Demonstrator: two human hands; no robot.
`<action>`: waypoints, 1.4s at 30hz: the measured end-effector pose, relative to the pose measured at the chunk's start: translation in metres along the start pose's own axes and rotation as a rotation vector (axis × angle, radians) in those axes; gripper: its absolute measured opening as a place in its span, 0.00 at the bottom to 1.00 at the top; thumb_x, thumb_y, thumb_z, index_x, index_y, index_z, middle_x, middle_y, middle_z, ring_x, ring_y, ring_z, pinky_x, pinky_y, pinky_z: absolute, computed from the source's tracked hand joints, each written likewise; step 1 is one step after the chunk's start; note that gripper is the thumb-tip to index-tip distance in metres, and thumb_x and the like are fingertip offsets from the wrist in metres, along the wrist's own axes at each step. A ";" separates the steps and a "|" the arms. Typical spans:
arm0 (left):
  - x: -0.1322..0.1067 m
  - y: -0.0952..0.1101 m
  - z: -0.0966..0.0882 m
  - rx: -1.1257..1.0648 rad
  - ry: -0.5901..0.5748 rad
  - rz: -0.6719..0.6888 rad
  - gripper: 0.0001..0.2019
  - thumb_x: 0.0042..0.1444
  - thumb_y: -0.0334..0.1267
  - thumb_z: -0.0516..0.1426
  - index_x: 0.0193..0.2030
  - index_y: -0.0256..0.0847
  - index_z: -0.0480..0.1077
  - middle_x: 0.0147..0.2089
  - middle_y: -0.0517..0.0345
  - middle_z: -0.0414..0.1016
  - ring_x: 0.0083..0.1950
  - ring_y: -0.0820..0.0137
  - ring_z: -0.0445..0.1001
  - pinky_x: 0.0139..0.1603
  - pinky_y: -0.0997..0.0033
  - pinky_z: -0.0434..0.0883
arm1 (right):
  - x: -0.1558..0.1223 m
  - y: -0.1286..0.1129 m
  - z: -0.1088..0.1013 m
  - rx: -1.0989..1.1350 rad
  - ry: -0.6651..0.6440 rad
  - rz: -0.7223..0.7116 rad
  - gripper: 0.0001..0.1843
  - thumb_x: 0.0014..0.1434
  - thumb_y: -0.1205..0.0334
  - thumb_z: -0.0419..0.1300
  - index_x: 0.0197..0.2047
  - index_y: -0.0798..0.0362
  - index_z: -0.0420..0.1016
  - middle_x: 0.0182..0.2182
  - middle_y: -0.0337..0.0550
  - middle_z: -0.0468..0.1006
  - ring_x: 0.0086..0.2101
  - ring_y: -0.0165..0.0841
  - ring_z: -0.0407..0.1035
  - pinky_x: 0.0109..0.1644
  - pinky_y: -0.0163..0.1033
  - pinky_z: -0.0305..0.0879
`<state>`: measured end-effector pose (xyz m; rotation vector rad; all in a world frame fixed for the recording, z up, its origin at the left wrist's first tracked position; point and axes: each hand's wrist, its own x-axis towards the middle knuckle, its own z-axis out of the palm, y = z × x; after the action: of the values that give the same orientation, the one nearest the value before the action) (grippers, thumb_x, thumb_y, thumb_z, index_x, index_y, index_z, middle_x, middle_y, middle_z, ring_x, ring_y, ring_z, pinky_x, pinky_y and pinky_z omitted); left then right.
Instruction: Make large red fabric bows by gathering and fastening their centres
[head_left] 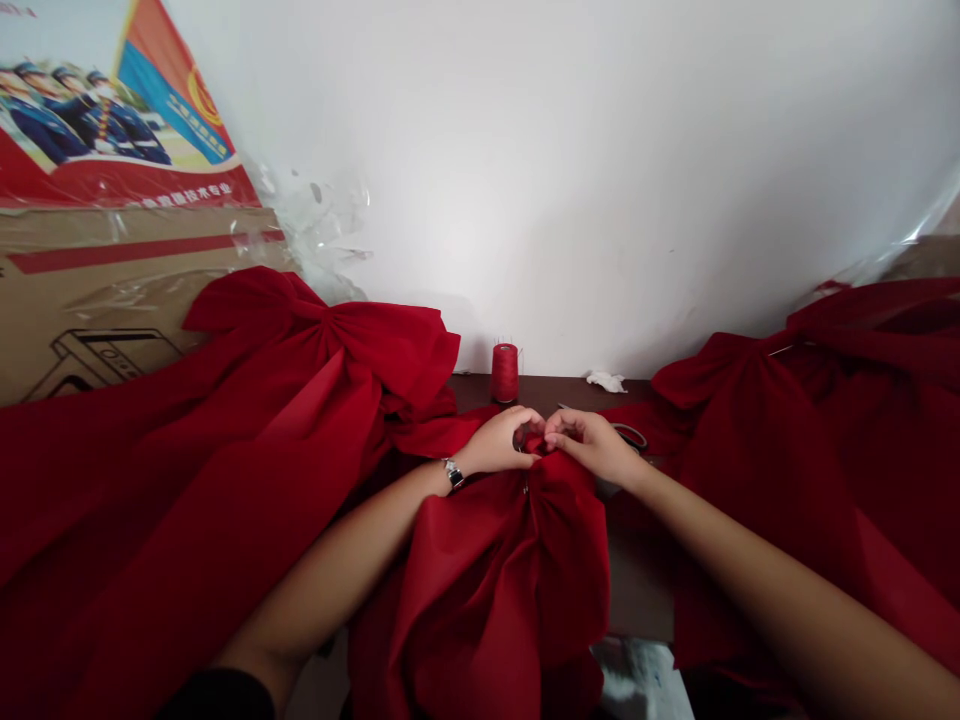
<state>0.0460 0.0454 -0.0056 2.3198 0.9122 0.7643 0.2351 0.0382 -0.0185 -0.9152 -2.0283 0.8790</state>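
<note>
Gathered red fabric (502,570) hangs in folds in front of me, bunched near its top like a bow. My left hand (499,440), with a watch (453,473) at the wrist, curls its fingers and thumb around the left side of the bunched part. From the right, my right hand (592,443) pinches the same fabric between thumb and fingertips. A small, pale pin-like thing (526,490) shows on the gathers just below. Partly hidden behind my right hand lie scissors (631,436), with a dark looped handle showing.
A spool of red thread (505,374), with needles or pins sticking up around it, stands on the dark table (551,388) against the white wall. Crumpled white tissue (606,381) lies to its right. Large red bows (322,330) flank both sides; a cardboard box (142,290) stands left.
</note>
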 end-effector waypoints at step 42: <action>0.003 -0.029 0.013 -0.331 0.171 0.012 0.13 0.53 0.45 0.56 0.27 0.35 0.69 0.26 0.59 0.69 0.29 0.73 0.66 0.33 0.75 0.63 | -0.003 -0.001 -0.001 -0.269 -0.165 0.004 0.12 0.52 0.68 0.57 0.42 0.55 0.72 0.36 0.44 0.75 0.34 0.34 0.68 0.38 0.37 0.63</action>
<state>0.0446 0.0626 -0.0323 1.9957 0.7760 1.0457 0.2369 0.0360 -0.0183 -1.0196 -2.3284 0.7134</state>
